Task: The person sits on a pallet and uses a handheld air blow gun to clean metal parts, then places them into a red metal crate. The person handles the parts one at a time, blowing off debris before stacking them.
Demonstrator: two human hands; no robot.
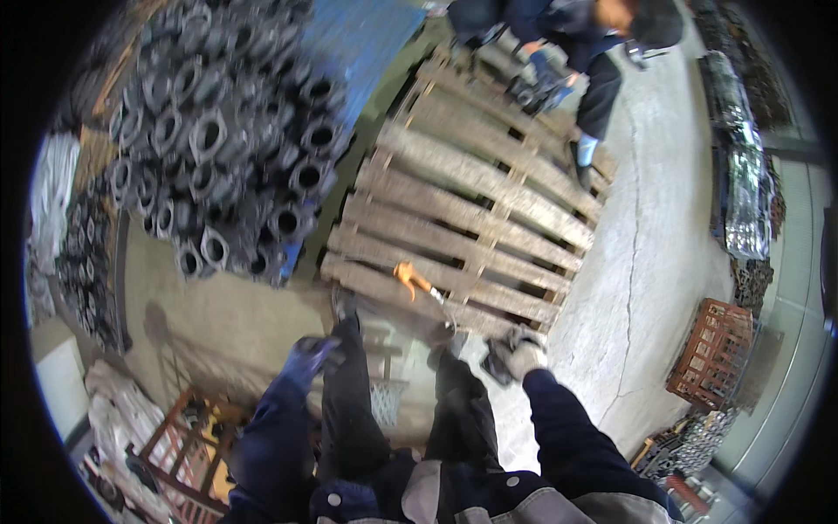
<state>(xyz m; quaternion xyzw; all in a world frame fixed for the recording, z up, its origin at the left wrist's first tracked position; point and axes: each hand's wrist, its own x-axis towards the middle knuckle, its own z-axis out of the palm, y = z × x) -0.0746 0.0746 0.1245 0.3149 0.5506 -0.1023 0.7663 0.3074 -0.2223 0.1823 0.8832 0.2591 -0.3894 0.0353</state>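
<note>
My right hand [529, 356], in a pale work glove, is closed round a dark metal casting [499, 363] beside the near right corner of a wooden pallet [489, 201]. My left hand [307, 356], in a purple-blue glove, hangs beside my left leg. Motion smears its fingers, so I cannot make out whether it holds anything. An orange air blow gun [407, 274] with a metal nozzle lies on the pallet's near slats, between my two hands and touched by neither.
Many dark flanged castings [209, 140] are heaped on a blue sheet [358, 52] at the far left. A co-worker [559, 35] crouches at the pallet's far end, handling a dark casting [528, 92]. A brown crate [711, 354] stands right; a brown rack [188, 445] stands near left.
</note>
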